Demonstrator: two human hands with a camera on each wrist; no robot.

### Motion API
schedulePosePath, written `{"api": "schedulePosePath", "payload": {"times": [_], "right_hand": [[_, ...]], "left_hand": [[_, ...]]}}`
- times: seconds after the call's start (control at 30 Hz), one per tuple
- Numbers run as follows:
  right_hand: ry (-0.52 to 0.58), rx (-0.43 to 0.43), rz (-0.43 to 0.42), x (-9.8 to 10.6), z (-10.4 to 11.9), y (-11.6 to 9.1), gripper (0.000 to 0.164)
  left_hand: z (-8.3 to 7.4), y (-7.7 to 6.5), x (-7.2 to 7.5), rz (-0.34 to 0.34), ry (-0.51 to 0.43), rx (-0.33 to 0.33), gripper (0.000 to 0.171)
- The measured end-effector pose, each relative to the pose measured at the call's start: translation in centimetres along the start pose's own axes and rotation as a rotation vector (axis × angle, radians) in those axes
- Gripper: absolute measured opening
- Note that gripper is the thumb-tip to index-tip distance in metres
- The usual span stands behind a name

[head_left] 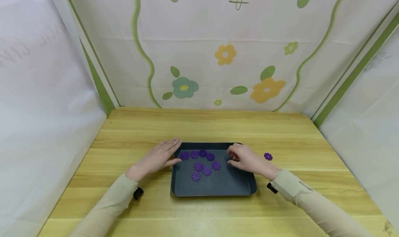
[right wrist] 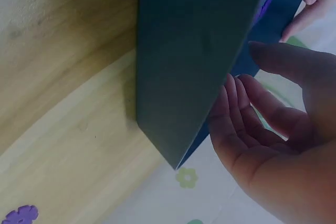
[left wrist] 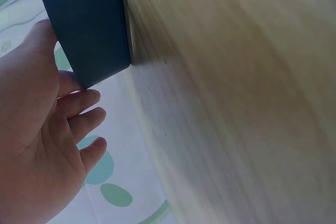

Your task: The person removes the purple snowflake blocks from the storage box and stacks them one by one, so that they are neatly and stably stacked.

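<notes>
A dark rectangular tray (head_left: 230,186) lies on the table with several purple notched flower-shaped discs (head_left: 198,166) spread over its left and middle part. My left hand (head_left: 160,158) rests at the tray's left rim, fingers extended; the left wrist view shows the fingers (left wrist: 84,124) beside the tray's dark side wall (left wrist: 86,19). Over the tray's right side hovers my right hand (head_left: 244,157), its fingers loosely bent. In the right wrist view a gap parts the thumb from the fingers (right wrist: 252,108), and no disc shows between them.
One more purple disc (head_left: 268,156) lies on the wooden table (head_left: 140,126), right of the tray and near my right wrist. White fabric panels with printed flowers (head_left: 225,54) stand behind the table and on both sides.
</notes>
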State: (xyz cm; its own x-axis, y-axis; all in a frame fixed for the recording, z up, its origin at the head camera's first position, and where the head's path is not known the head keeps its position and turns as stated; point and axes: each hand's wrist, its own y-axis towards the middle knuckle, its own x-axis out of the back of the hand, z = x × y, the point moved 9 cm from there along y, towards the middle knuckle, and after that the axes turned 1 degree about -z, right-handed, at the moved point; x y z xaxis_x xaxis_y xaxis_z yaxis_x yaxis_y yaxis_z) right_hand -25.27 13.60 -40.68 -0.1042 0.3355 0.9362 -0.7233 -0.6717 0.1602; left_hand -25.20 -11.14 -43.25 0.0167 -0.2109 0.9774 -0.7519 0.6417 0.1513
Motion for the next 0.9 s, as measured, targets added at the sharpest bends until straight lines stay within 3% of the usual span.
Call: {"api": "schedulePosePath", "payload": {"times": [0.47,0.9], "right_hand": [[0.077,0.016,0.075,-1.7,0.9,0.5,0.021],[0.125,0.008,0.133,-2.4,1.4,0.9,0.019]], "left_hand": [[-0.1,0.1,0.2,-0.026,0.007,-0.013,0.072],[0.0,0.1,0.0,0.010,-0.012,0.011,0.072]]}}
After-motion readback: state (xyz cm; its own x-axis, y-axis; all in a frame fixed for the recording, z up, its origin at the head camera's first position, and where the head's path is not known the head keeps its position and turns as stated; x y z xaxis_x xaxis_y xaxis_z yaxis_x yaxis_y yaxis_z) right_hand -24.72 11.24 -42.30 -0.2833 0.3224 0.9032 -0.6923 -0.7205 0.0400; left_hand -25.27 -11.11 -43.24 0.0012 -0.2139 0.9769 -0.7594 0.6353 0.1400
